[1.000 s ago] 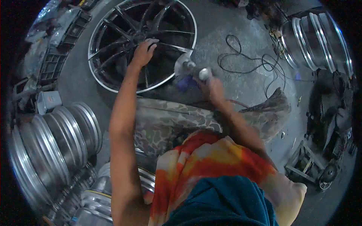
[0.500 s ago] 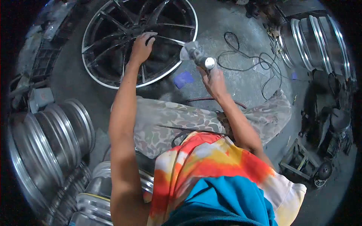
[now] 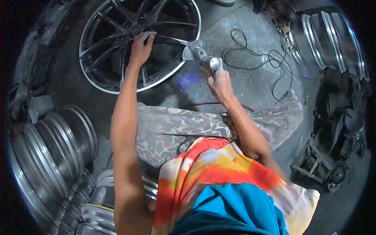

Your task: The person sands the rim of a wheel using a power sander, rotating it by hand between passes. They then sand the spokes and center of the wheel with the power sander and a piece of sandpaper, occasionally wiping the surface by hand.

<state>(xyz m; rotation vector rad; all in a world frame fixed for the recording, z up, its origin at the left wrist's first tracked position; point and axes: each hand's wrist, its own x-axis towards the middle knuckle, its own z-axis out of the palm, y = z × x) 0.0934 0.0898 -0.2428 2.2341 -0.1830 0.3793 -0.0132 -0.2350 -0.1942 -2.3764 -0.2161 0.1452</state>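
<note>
A multi-spoke alloy wheel [image 3: 135, 29] with a bright outer lip lies on the floor at the upper left. My left hand [image 3: 141, 50] reaches over it, fingers curled down onto the spokes beside the hub; the fingertips are partly hidden. In my right hand [image 3: 221, 85] is a dusty grey power sander [image 3: 204, 58], its handle wrapped by my fingers. The sander's pale pad [image 3: 187, 53] is at the wheel's right edge, at the outer end of a spoke. Whether it presses on the metal is hard to tell.
Polished wheel barrels [image 3: 62, 141] stand at the left, with others [image 3: 323, 43] at the upper right. A black cord [image 3: 254, 66] loops over the floor. Purple cloth or paper [image 3: 188, 80] lies near the wheel. A red hose [image 3: 211, 103] runs by my legs. A metal frame [image 3: 311, 164] stands right.
The wheel, my left hand and the sander sit slightly farther left in view. The sander's pad has tilted and turned a little against the wheel edge. Both hands keep their grip.
</note>
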